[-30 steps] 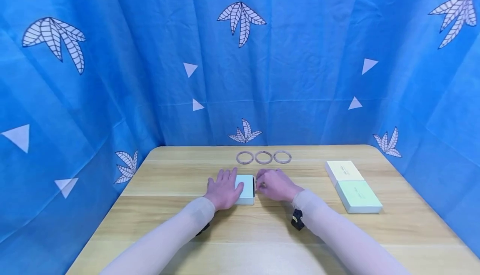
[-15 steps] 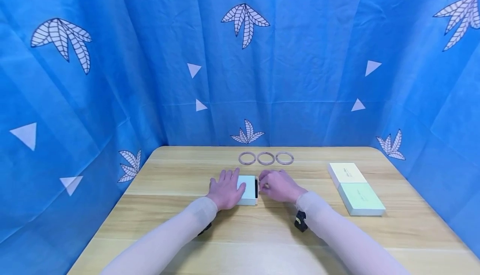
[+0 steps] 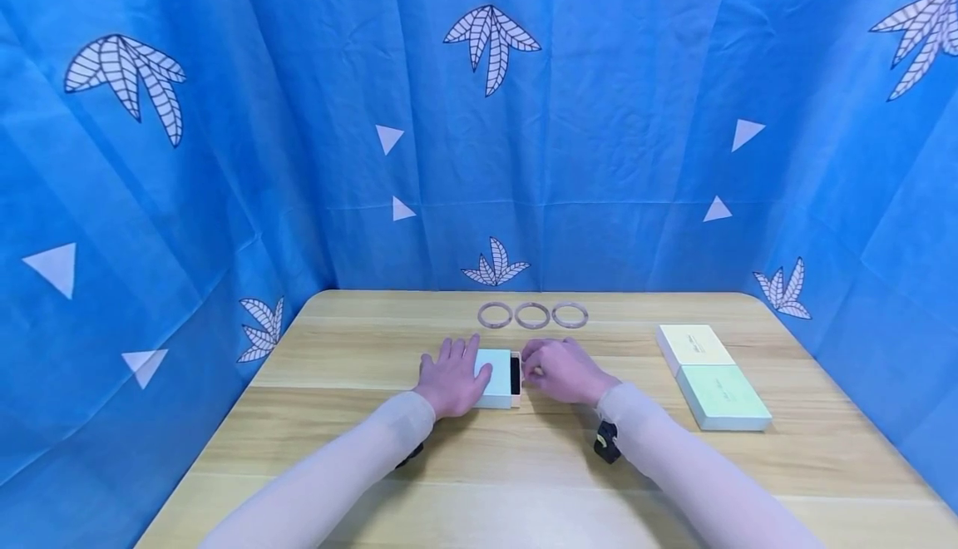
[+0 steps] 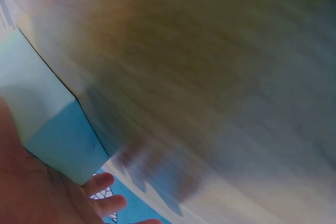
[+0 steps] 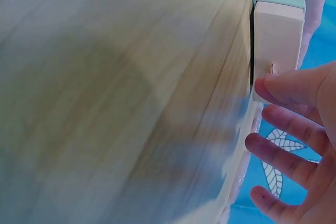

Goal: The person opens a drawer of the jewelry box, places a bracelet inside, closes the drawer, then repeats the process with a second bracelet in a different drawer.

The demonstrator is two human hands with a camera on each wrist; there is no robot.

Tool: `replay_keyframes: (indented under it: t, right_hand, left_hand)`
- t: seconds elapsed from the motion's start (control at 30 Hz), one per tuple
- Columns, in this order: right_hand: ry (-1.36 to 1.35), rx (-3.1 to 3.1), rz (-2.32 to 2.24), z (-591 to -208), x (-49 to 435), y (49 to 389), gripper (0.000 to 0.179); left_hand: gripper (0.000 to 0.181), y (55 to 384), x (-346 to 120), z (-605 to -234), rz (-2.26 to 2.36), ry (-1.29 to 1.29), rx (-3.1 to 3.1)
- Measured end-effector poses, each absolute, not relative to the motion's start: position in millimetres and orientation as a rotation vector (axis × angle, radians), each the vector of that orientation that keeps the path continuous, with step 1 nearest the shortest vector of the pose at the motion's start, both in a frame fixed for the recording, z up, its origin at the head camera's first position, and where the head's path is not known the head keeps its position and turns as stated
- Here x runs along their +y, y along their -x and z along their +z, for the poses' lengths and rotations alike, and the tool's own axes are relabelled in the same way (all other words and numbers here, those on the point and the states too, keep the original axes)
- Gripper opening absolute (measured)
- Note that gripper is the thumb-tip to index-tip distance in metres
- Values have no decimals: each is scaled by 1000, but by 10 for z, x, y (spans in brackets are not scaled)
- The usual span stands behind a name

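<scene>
A small light-blue drawer-style box (image 3: 492,387) lies at mid-table, its pinkish inner drawer (image 5: 278,30) slid partly out to the right, with a black interior showing in the head view. My left hand (image 3: 449,378) rests flat on the blue sleeve, fingers spread; the sleeve's side (image 4: 68,145) also shows beside the palm in the left wrist view. At the drawer's front, my right hand (image 3: 563,370) pinches a small pull tab (image 5: 273,67) between thumb and forefinger. The other right fingers are loosely spread, and the pinched end of the tab is hidden by the thumb.
Three purplish bangles (image 3: 495,304) lie in a row behind the box, near the table's far edge. A pale yellow box (image 3: 696,343) and a pale green box (image 3: 724,391) stand end to end on the right. Blue curtain (image 3: 599,158) surrounds the wooden table (image 3: 479,474).
The inner drawer has come farther out of the blue sleeve, and my right hand has moved right with it. My left hand stays on the sleeve. The head view shifts slightly.
</scene>
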State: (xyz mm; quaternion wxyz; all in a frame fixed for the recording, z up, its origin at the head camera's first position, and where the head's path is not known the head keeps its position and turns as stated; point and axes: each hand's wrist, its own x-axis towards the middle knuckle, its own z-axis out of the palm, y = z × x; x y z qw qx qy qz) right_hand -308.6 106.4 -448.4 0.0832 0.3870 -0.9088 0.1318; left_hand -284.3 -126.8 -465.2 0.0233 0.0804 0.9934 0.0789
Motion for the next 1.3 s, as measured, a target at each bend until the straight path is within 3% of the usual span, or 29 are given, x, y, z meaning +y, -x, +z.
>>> replay_keyframes:
  t: [1.3]
  right_hand:
    - [-1071,-2755,426,-4501,1355,3014,6]
  left_hand:
    - [77,2862,-1279,-4673,219,-249,3076]
